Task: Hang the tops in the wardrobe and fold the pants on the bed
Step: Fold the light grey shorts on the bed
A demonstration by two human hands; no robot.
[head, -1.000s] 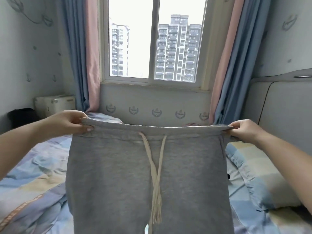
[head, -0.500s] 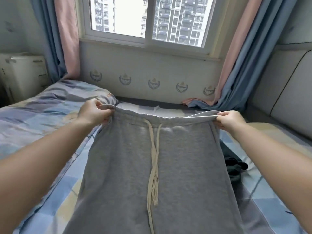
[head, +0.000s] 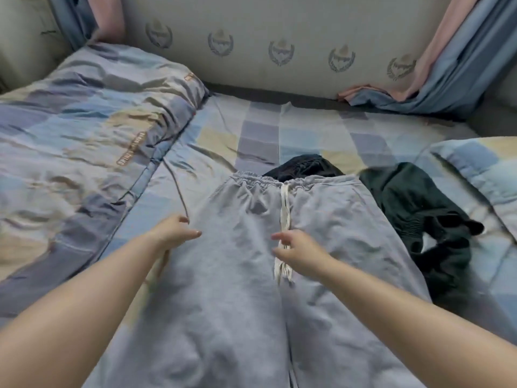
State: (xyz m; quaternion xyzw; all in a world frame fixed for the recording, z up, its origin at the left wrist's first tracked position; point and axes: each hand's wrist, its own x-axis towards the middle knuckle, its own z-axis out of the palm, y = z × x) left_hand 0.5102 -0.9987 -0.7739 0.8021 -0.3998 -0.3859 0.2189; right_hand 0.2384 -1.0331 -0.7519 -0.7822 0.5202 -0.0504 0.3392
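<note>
One checked bed (head: 305, 130), grey pants (head: 240, 275) flat, curtains (head: 458, 65) behind

One pair of grey pants (head: 251, 275), two dark garments (head: 419, 214), one quilt (head: 84, 121), one pillow (head: 481, 169), two hands (head: 173, 233), two curtains (head: 447, 65)

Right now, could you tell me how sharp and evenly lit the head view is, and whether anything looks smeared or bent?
Head view: soft all over, with motion smear on the left hand and right hand; the grey pants lose weave detail; light is dim and even, without glare; wide-angle bending curves the wall and bed edges.
</note>
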